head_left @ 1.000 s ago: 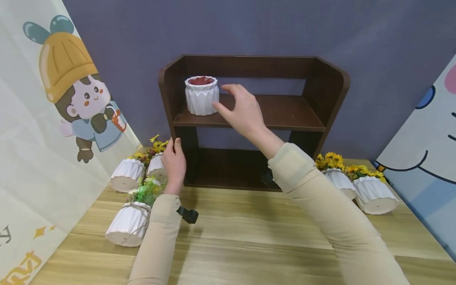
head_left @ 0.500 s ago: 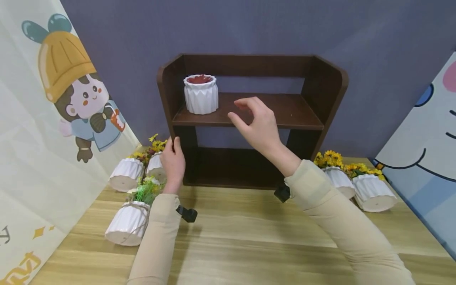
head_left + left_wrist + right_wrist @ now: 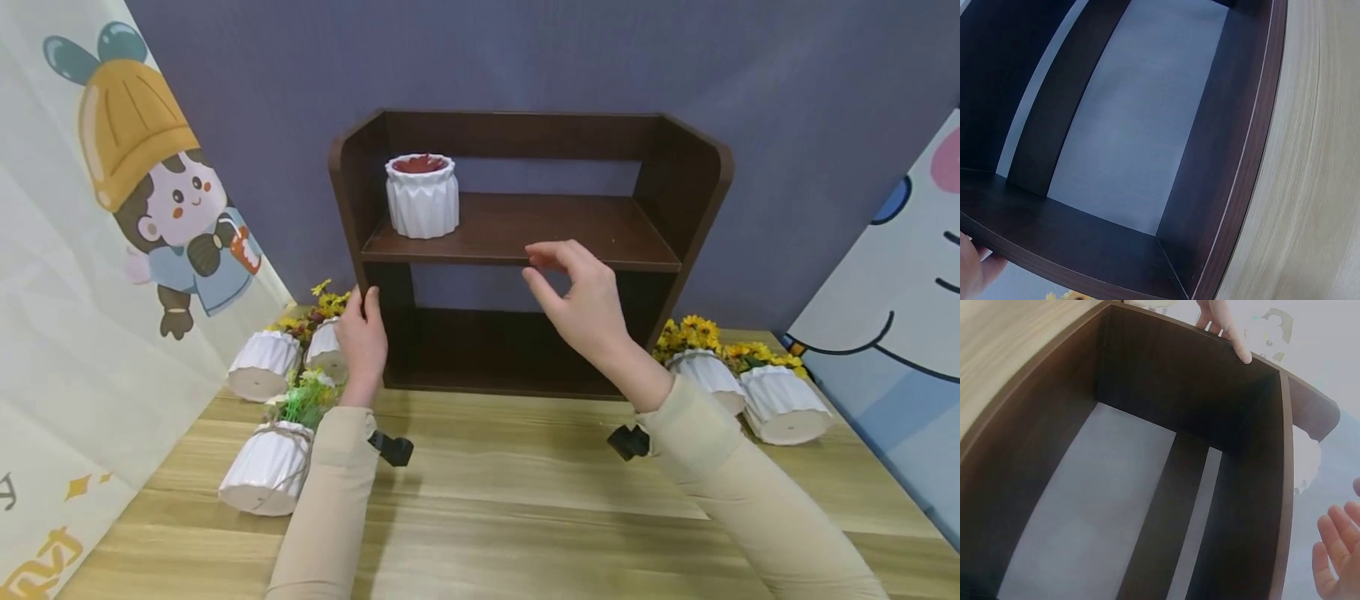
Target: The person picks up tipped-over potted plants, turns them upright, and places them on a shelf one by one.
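Note:
A dark brown two-tier shelf (image 3: 525,137) stands on the table, against a blue-grey wall. My left hand (image 3: 362,337) grips the front edge of its left side panel. In the right wrist view, that hand's thumb (image 3: 1242,351) lies over the inner side and the fingers sit outside. On the left end of the upper tier stands a white fluted pot (image 3: 422,200), upright, with dark red leaves showing inside its rim. My right hand (image 3: 581,304) hangs in front of the shelf near the middle board, holding nothing, its fingers loosely bent and apart from the pot.
Several white pots lie tipped over on the wooden table (image 3: 495,500). Left of the shelf are pots with yellow flowers and one with green leaves (image 3: 266,468). Two yellow-flowered pots (image 3: 783,404) lie to the right. A cartoon-printed panel (image 3: 67,333) borders the left side.
My right hand has drawn away from the pot, moving right and down. The pot stays in place on the upper tier, and my left hand keeps its grip on the side panel.

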`<state>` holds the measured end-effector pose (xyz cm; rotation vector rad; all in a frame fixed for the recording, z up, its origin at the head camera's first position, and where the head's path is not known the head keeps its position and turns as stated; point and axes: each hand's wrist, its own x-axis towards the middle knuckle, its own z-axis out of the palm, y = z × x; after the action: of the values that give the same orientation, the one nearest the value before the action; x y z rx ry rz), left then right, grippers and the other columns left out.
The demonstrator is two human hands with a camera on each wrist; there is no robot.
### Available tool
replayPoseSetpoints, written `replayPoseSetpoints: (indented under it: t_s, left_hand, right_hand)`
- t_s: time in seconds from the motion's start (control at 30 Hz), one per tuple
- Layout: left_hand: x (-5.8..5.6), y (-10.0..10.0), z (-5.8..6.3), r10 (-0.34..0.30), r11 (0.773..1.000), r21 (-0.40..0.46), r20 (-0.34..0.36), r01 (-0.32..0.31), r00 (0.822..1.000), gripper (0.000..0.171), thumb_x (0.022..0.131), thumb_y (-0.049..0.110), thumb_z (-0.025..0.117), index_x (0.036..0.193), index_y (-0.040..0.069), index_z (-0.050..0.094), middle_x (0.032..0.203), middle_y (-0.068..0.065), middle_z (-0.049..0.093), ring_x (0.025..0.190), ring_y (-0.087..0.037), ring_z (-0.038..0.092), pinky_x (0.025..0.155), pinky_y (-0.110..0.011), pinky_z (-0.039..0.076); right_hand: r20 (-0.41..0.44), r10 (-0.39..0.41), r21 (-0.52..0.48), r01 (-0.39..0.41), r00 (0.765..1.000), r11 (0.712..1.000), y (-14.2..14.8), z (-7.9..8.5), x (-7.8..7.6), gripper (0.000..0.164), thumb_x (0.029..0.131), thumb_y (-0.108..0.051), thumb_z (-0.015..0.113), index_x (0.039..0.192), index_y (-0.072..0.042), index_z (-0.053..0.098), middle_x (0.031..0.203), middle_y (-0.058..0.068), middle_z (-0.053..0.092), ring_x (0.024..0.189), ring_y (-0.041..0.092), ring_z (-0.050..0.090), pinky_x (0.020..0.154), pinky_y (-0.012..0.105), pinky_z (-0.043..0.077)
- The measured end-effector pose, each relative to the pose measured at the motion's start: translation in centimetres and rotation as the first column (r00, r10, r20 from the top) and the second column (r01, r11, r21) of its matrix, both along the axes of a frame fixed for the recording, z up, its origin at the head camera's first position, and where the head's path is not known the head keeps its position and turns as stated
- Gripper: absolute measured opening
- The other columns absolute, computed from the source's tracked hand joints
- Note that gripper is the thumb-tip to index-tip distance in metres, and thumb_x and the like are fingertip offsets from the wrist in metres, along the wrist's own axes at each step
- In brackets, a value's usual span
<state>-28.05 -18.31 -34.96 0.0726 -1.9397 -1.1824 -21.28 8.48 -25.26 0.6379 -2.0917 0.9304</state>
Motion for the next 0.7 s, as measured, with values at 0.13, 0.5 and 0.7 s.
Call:
replayPoseSetpoints:
  t_s: [0.13, 0.5, 0.7]
  left_hand:
    - [0.0, -0.1, 0.0, -0.002, 1.000, -0.003, -0.001, 0.002, 1.000, 0.031, 0.094, 0.034, 0.047, 0.084, 0.005, 0.056, 0.066, -0.015, 0.048, 0.062, -0.030, 0.042, 0.059, -0.039, 0.034]
    - [-0.4, -0.1, -0.3, 0.026, 1.000, -0.010, 0.004, -0.026, 1.000, 0.025, 0.093, 0.028, 0.050, 0.088, 0.006, 0.059, 0.070, -0.016, 0.053, 0.064, -0.032, 0.045, 0.061, -0.044, 0.037]
    - [-0.5, -0.1, -0.4, 0.037, 0.999, -0.024, -0.012, -0.037, 0.999, 0.024, 0.093, 0.027, 0.050, 0.087, 0.005, 0.058, 0.068, -0.017, 0.052, 0.062, -0.033, 0.044, 0.060, -0.045, 0.036]
  right_hand:
    - [0.004, -0.020, 0.002, 0.020, 1.000, 1.000, 1.3, -1.0, 0.7, 0.025, 0.084, -0.020, 0.065, 0.106, -0.009, 0.065, 0.094, 0.004, 0.064, 0.087, 0.016, 0.059, 0.079, 0.035, 0.047]
    - [0.022, -0.091, 0.009, 0.091, 0.996, 0.996, 4.4, -3.1, 1.8, 0.022, 0.084, -0.021, 0.065, 0.104, -0.012, 0.068, 0.091, 0.003, 0.067, 0.083, 0.016, 0.060, 0.069, 0.026, 0.043]
    - [0.057, -0.159, 0.009, 0.158, 0.986, 0.987, 6.2, -4.2, 2.2, 0.019, 0.083, -0.022, 0.066, 0.100, -0.012, 0.068, 0.081, 0.003, 0.068, 0.074, 0.015, 0.062, 0.056, 0.016, 0.041]
